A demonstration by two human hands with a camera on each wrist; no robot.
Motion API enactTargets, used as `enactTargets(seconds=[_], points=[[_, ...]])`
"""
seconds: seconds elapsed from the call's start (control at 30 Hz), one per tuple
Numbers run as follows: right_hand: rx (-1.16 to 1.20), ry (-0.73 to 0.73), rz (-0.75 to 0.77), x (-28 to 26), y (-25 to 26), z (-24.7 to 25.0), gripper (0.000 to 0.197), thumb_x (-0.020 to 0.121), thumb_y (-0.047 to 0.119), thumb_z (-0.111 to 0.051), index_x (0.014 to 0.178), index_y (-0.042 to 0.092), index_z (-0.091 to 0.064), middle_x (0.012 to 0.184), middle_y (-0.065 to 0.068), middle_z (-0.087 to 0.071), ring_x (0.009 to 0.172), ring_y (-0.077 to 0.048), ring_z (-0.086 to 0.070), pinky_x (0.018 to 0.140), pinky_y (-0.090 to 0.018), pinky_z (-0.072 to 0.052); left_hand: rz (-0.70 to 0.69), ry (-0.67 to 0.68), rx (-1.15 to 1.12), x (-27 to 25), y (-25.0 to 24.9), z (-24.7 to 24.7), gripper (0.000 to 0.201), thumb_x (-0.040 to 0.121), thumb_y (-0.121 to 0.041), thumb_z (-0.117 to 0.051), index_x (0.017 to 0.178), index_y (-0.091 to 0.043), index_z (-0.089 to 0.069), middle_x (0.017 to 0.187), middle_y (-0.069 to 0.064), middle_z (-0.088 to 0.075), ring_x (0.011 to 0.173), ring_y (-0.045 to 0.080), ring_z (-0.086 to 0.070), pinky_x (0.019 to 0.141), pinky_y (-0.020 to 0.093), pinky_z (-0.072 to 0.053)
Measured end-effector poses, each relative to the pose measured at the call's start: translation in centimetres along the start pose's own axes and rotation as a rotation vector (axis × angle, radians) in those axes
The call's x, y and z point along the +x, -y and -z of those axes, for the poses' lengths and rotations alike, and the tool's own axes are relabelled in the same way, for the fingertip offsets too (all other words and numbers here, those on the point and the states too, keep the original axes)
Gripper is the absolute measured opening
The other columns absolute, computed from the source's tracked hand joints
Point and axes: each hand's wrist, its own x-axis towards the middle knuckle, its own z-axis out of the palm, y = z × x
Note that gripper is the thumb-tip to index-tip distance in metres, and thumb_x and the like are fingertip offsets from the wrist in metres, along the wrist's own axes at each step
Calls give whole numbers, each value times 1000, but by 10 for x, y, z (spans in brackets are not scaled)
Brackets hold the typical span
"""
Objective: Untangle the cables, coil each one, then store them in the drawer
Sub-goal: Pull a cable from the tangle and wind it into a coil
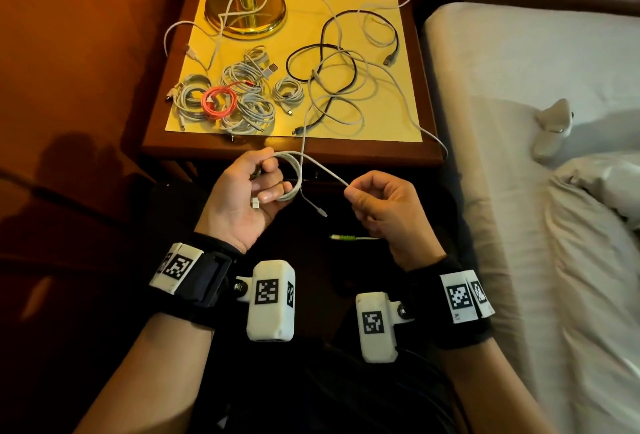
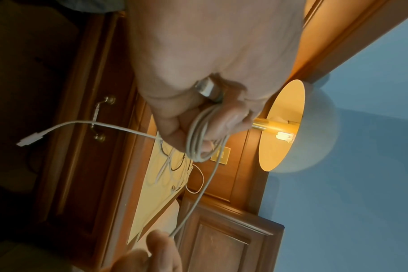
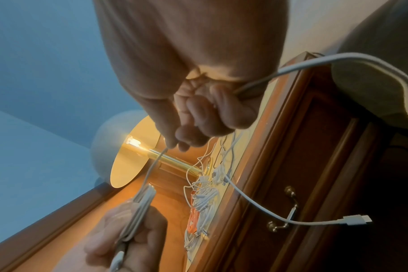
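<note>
Head view shows both of my hands raised in the lower middle of the frame, palms turned toward me, in front of a wooden nightstand (image 1: pixel 426 153). My left hand (image 1: pixel 242 198) is curled around a small coil of white cable (image 1: pixel 292 174), thumb and fingers closed over the loops. My right hand (image 1: pixel 384 212), to the right of it, pinches the same cable's free run between thumb and forefinger, the other fingers folded into the palm. A short tail with a white plug (image 1: pixel 322 212) hangs between the two hands.

On the nightstand top, at upper centre, lies a yellow mat (image 1: pixel 388 8). On its left part sit several finished coils of pale cable (image 1: pixel 252 104) and one red coil (image 1: pixel 218 103). On its right part a black cable (image 1: pixel 346 53) and more white cables (image 1: pixel 346 111) lie tangled and loose. A brass lamp base (image 1: pixel 244 14) stands at the mat's upper left corner, with white cable draped over it.

Left wrist view, at centre, shows the coil (image 2: pixel 198 136) looped around my fingers (image 2: pixel 224 121), with a drawer handle (image 2: pixel 98 119) at middle left. Right wrist view shows the drawer front (image 3: pixel 314 165) closed at right. My palms fill much of both wrist views, so the far side of the coil is hidden. A white bed (image 1: pixel 519 122) fills the right side of the head view.
</note>
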Motion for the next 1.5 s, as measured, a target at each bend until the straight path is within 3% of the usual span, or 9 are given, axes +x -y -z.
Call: enactTargets(seconds=[0.23, 0.4, 0.6, 0.7, 0.87, 1.03, 1.2, 1.37, 1.5], points=[[-132, -10, 3, 0, 2, 4, 10, 84, 7, -70, 78, 1, -67, 53, 1, -56, 45, -4, -48, 45, -14, -37, -120, -136, -53, 5, -9, 4, 45, 97, -21, -45, 53, -18, -37, 43, -7, -26, 37, 10, -26, 66, 23, -44], [-286, 81, 52, -4, 10, -3, 15, 80, 11, -76, 71, 0, -70, 62, -18, -62, 59, -20, -53, 60, -33, -42, -279, -185, 297, 6, 3, 2, 41, 100, -23, -46, 61, -15, -43, 44, -6, -33, 43, 11, -37, 64, 27, -40], [-293, 224, 79, -6, 22, -17, 14, 81, 11, -75, 73, -1, -72, 62, -13, -62, 58, -15, -51, 56, -24, -39, -358, -50, 523, 5, 12, -4, 34, 100, -21, -49, 71, -7, -59, 50, -1, -57, 52, 16, -59, 64, 25, -50], [-115, 211, 109, -5, 27, -20, 9, 82, 0, -70, 75, -5, -69, 56, 2, -60, 51, 0, -50, 52, -12, -36, -330, 23, 539, 2, 17, -11, 33, 100, -14, -48, 71, -3, -59, 52, 1, -63, 51, 12, -61, 59, 22, -50], [232, 170, 70, -6, 38, -17, 5, 82, -12, -60, 81, -8, -61, 56, -10, -61, 42, -5, -54, 40, -10, -34, -201, 136, 508, -2, 22, -10, 34, 99, -18, -48, 71, -1, -59, 49, 9, -58, 43, 19, -58, 53, 26, -50], [202, 5, 110, 1, 30, -14, 11, 80, -11, -65, 77, -2, -59, 48, 8, -54, 40, 0, -44, 41, -11, -32, -133, 161, 483, -5, 19, -10, 34, 98, -18, -49, 72, 1, -59, 46, 9, -55, 39, 21, -56, 48, 27, -51], [185, -128, 154, 3, 24, -19, 14, 77, -11, -69, 74, 0, -60, 52, 5, -56, 42, 0, -47, 43, -10, -35, -94, 212, 497, -8, 22, -19, 37, 98, -21, -47, 70, 0, -58, 44, 4, -48, 39, 17, -44, 46, 23, -39], [114, -262, 211, 6, 17, -20, 17, 72, -5, -77, 70, 3, -62, 61, -8, -58, 54, -17, -49, 52, -20, -41, -64, 240, 483, -11, 24, -22, 42, 96, -28, -46, 63, -7, -59, 43, -2, -34, 40, 12, -33, 57, 26, -34], [76, -290, 229, 6, 12, -20, 16, 72, -2, -78, 71, -2, -62, 56, -5, -55, 48, -6, -47, 49, -17, -41, -31, 279, 512, -14, 20, -22, 38, 85, -38, -51, 61, -9, -60, 39, -6, -34, 35, 10, -34, 63, 31, -34]])
